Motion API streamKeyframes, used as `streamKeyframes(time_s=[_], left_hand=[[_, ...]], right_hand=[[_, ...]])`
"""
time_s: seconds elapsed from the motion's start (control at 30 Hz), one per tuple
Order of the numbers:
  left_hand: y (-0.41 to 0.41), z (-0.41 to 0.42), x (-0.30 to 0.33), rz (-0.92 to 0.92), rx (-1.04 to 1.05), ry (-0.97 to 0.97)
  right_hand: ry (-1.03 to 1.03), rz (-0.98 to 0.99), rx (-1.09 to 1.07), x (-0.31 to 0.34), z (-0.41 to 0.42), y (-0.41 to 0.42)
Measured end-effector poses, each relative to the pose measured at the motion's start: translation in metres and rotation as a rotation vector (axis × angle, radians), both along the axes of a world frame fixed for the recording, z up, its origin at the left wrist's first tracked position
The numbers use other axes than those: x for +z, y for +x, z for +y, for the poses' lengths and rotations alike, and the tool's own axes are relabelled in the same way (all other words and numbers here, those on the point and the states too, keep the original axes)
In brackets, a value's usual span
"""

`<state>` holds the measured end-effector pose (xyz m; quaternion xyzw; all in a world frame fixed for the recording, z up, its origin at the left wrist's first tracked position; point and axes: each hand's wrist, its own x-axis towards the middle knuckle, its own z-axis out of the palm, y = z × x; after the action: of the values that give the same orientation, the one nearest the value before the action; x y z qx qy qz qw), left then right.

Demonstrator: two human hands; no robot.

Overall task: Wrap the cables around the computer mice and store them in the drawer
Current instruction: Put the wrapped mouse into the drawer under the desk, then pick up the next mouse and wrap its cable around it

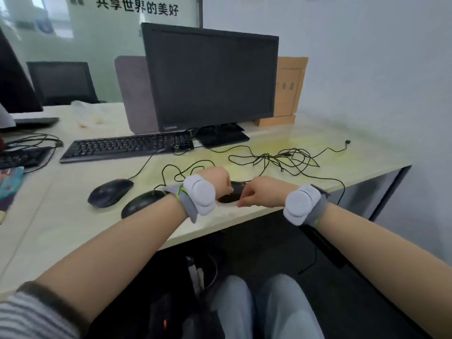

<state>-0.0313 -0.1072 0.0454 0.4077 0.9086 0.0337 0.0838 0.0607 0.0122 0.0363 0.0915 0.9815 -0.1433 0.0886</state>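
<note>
Three black corded computer mice on the pale wooden desk [244, 217] near its front edge: one between the hands [233, 192], a second [141, 203] partly under the left wrist, a third [110, 192] further left, apart from both. Left hand [215, 179] curled over the back of the middle mouse, gripping it; right hand [259, 194] just beside, fingers bent inward in a pinch, probably on that mouse's cable, though too blurred to confirm. Thin black cables [276, 157] tangled in loose loops behind the hands, one plug end [347, 142] lying well off to the right, one strand hanging over the desk edge. Likely trouble from here: pulling slack through that knot and dragging a neighbouring cord along, or snagging the hanging strand; loops slipping off the smooth shell if wound slack. Both forearms stretched forward, wrists bent down, padded grey bands on each. No drawer in view.
</note>
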Motion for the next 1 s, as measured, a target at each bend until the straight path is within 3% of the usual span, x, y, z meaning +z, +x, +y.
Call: streamKeyframes(time_s=[0.23, 0.37, 0.5, 0.6, 0.67, 0.77, 0.87, 1.0], left_hand=[[-0.034, 0.042, -0.028, -0.035, -0.032, -0.179], [-0.038, 0.05, -0.025, -0.047, -0.039, -0.066], [-0.034, 0.058, -0.002, -0.122, -0.011, 0.221], [-0.024, 0.064, 0.013, -0.069, -0.005, 0.417], [-0.019, 0.068, 0.018, -0.111, -0.009, 0.508], [-0.017, 0.071, 0.033, -0.222, -0.013, 0.642], [-0.024, 0.074, 0.052, -0.225, -0.034, 0.788], [-0.027, 0.077, 0.068, -0.557, -0.234, 0.869]], right_hand=[[-0.043, -0.098, -0.185, -0.017, 0.063, -0.007], [-0.136, -0.131, -0.212, -0.021, 0.068, -0.015], [-0.674, -0.128, -0.304, -0.005, 0.076, -0.019], [-1.129, 0.072, -0.341, 0.008, 0.081, -0.019], [-1.3, 0.233, -0.382, 0.016, 0.082, -0.021], [-1.32, 0.335, -0.362, 0.034, 0.089, -0.015], [-1.224, 0.279, -0.266, 0.052, 0.096, 0.0], [-1.197, 0.254, -0.042, 0.071, 0.098, 0.014]])
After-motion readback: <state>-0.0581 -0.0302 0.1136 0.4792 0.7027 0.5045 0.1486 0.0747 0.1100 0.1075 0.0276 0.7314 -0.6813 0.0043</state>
